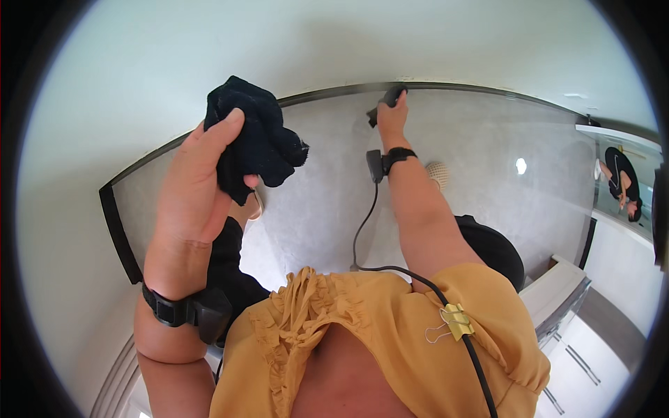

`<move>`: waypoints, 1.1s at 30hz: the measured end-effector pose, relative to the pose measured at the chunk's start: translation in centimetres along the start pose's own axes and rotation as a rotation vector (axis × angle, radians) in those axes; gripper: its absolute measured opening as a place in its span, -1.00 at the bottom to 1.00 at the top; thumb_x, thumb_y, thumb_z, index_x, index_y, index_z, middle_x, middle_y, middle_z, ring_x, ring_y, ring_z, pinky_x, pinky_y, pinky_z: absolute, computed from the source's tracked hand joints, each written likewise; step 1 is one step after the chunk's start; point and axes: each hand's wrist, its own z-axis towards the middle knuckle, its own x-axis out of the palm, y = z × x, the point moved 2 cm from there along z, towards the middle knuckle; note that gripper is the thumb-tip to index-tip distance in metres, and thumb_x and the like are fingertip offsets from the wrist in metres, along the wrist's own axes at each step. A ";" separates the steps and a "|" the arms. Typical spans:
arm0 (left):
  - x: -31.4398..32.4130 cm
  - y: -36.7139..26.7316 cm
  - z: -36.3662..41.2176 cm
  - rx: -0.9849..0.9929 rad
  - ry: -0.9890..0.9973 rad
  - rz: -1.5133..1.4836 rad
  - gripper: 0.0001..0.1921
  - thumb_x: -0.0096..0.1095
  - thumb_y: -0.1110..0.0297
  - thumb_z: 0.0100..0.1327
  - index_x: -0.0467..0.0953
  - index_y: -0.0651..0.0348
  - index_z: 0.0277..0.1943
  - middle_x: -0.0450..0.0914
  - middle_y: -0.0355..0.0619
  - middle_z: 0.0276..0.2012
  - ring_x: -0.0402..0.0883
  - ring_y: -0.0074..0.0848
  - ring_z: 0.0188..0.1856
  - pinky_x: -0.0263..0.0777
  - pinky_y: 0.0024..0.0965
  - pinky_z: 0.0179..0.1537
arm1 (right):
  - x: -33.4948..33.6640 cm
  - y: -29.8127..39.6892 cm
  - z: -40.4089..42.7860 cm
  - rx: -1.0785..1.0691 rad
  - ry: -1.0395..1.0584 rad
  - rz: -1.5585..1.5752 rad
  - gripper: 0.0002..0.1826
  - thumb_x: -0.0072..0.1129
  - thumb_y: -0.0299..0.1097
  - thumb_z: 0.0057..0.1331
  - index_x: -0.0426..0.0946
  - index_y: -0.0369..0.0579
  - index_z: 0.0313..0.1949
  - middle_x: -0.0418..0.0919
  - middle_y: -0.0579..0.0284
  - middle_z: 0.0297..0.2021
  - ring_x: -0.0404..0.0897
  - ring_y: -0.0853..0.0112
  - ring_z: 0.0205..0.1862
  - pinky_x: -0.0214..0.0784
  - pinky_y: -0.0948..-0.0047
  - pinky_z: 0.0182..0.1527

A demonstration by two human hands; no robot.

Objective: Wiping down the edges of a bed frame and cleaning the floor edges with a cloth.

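My left hand [191, 183] is raised in front of the wall, gripping a crumpled dark navy cloth [256, 133] with frayed edges. The thumb lies across the cloth and a fingertip shows beneath it. Farther down, my right hand [393, 117] reaches to the foot of the wall. It has a small black item [394, 95], apparently a cloth, pressed against the dark baseboard [460, 88]. My fingers partly hide that item, so its full shape cannot be made out.
Grey flooring [324, 157] meets the pale wall [376, 42]. A cable [360, 224] runs from my right wrist strap to a gold binder clip [460, 321] on my yellow top. White drawers [580, 360] stand at lower right. A mirror [645, 157] at right reflects a person.
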 end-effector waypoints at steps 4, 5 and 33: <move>1.0 -0.6 0.2 0.017 -0.048 0.037 -0.67 -0.03 0.16 0.44 0.54 0.30 -0.15 0.60 -0.18 -0.42 0.50 -0.62 -0.45 0.31 -0.56 -0.47 | -0.1 3.2 3.1 0.066 0.118 -0.266 -0.24 0.07 -0.41 0.07 0.13 -0.51 0.27 0.52 -0.39 -0.14 0.58 -0.05 -0.14 0.42 0.11 -0.03; 1.0 -0.9 0.3 0.017 -0.046 0.039 -0.67 -0.03 0.16 0.44 0.54 0.30 -0.15 0.60 -0.18 -0.42 0.50 -0.62 -0.45 0.31 -0.56 -0.47 | 1.3 1.5 4.3 0.068 0.115 -0.265 -0.24 0.07 -0.41 0.07 0.13 -0.51 0.27 0.52 -0.39 -0.14 0.58 -0.05 -0.14 0.42 0.11 -0.03; -0.1 -0.3 -0.5 0.005 0.141 0.534 -0.75 0.20 0.28 0.30 0.50 0.27 -0.10 0.44 -0.36 -0.45 0.34 -0.72 -0.43 0.27 -0.58 -0.41 | 12.8 5.9 -4.7 -0.077 -0.089 -0.067 -0.59 0.20 -0.46 0.08 0.41 -0.44 -0.09 0.52 -0.31 -0.19 0.48 -0.15 -0.08 0.34 0.08 0.01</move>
